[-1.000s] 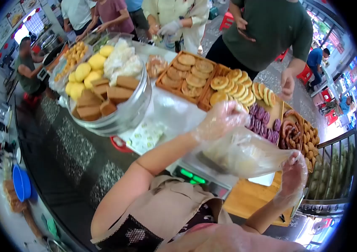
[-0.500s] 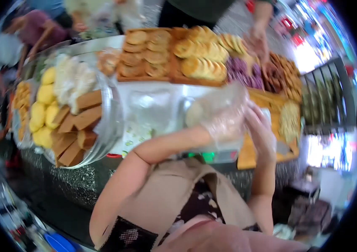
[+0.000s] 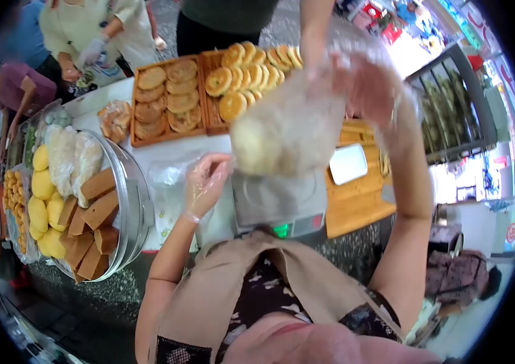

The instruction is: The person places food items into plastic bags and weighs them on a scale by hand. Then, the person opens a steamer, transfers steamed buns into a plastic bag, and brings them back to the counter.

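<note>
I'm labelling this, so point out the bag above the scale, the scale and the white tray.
Bag (image 3: 297, 127), head view, its middle.
Scale (image 3: 280, 201), head view, its platform.
White tray (image 3: 348, 164), head view, its middle.

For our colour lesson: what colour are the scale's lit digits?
The lit digits are green, clearest in the head view.

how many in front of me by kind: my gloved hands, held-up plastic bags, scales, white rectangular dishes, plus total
Left hand and right hand in clear plastic gloves: 2
Held-up clear plastic bag: 1
Grey flat-topped scale: 1
White rectangular dish: 1
Total: 5
</note>
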Motion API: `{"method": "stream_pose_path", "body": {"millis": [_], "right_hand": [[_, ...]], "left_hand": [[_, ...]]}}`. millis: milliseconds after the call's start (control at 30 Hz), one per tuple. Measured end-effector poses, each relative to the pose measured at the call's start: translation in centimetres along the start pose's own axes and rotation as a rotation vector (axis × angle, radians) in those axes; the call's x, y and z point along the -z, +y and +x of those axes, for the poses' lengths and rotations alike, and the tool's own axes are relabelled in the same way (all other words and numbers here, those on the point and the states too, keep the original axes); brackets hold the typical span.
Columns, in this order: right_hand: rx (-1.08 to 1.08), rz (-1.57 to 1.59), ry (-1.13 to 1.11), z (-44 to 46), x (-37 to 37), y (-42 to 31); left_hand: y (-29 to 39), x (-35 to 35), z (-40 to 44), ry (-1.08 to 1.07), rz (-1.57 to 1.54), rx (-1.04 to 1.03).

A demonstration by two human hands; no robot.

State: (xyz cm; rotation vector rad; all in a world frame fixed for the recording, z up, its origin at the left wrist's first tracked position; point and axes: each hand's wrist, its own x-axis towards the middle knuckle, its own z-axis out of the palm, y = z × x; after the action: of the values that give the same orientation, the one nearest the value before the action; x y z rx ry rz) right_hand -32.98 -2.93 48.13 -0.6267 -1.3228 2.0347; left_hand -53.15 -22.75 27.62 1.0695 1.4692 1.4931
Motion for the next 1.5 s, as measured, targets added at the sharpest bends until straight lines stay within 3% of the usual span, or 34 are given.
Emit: {"method": "stream_pose_path", "body": {"millis": [33,67,167,233,300,400,467,500,533,633,667,733,767,833,900,933,1000,1033,1067,1133,1233,1300,1400,1500], "right_hand": [[0.003,-0.113,-0.003,1.4,0.2,-0.5],[-0.14,-0.019,-0.166,4.2,3.0,-0.9],[-0.278,0.193,-0.103,7.0,3.3,-1.5],[-0.328,-0.134,-0.254,9.9,4.0,-1.3],[-0.297,-0.203,-0.367,11.5,3.5,-0.2],[-0.206,-0.433,-0.075,14.1,2.3,0.7],[-0.137,-0.923,0.013,16.5,3.4,-1.0],[0.074,-0.977,0.044,17.4,3.8,-0.9],[0.129,-1.238,0.158,20.9,7.5,-2.7],[0.53,-2.196,0.785,20.4,4.5,-3.8],[0.543,-2.182,0.789,19.0,2.9,-3.1],[0.851,-1.955,0.595,16.1,0.6,-1.4],[0.757,-1.96,0.556,14.5,-1.0,0.5],[0.887,-1.579,0.242,11.9,-2.0,5.9],[0.664,-1.696,0.071,9.7,-3.0,10.6],[0.732,-1.7,-0.026,9.1,-2.1,13.1],[0.496,-1.721,-0.077,7.7,-1.0,18.2],[0.578,-1.588,-0.119,7.0,0.0,20.6],[0.516,-1.767,-0.275,6.4,1.1,22.5],[0.563,-1.456,-0.164,3.8,1.4,25.7],[0.467,-1.386,-0.164,1.2,2.2,29.2],[0.276,-1.327,-0.098,-0.6,2.1,30.6],[0.234,-1.27,-0.095,-2.4,2.4,32.0],[0.164,-1.241,-0.108,-3.7,2.5,32.9]], "left_hand": [[-1.2,0.1,-1.5,-0.022,-0.075,0.089],[-2.3,0.3,-2.8,-0.035,-0.149,0.169],[-5.2,1.1,-6.3,-0.045,-0.099,0.276],[-7.3,1.2,-8.0,-0.017,-0.141,0.262],[-7.7,1.2,-9.0,0.034,-0.091,0.273],[-8.7,1.2,-9.7,0.127,-0.118,0.254],[-7.8,2.1,-9.9,0.118,0.009,0.256],[-6.9,2.5,-9.8,0.108,0.072,0.289],[-6.7,2.9,-9.7,0.166,0.096,0.28],[-6.3,3.8,-10.1,0.229,0.157,0.208],[-6.2,4.1,-10.2,0.246,0.205,0.199],[-6.2,4.5,-10.7,0.27,0.261,0.211],[-6.2,4.7,-10.7,0.271,0.262,0.21],[-6.3,4.8,-11.0,0.334,0.243,0.136],[-6.0,4.9,-11.0,0.328,0.27,0.151],[-5.7,5.0,-11.0,0.322,0.299,0.161],[-5.1,4.9,-10.8,0.315,0.318,0.177],[-4.9,5.0,-10.6,0.31,0.339,0.189],[-5.2,5.0,-10.4,0.315,0.351,0.176],[-6.0,5.0,-10.4,0.327,0.435,0.061],[-6.0,5.2,-9.7,0.344,0.487,-0.068],[-5.1,5.2,-9.2,0.345,0.463,-0.013],[-4.7,5.3,-8.2,0.393,0.423,-0.006],[-4.6,5.7,-6.7,0.447,0.442,-0.148]]}}
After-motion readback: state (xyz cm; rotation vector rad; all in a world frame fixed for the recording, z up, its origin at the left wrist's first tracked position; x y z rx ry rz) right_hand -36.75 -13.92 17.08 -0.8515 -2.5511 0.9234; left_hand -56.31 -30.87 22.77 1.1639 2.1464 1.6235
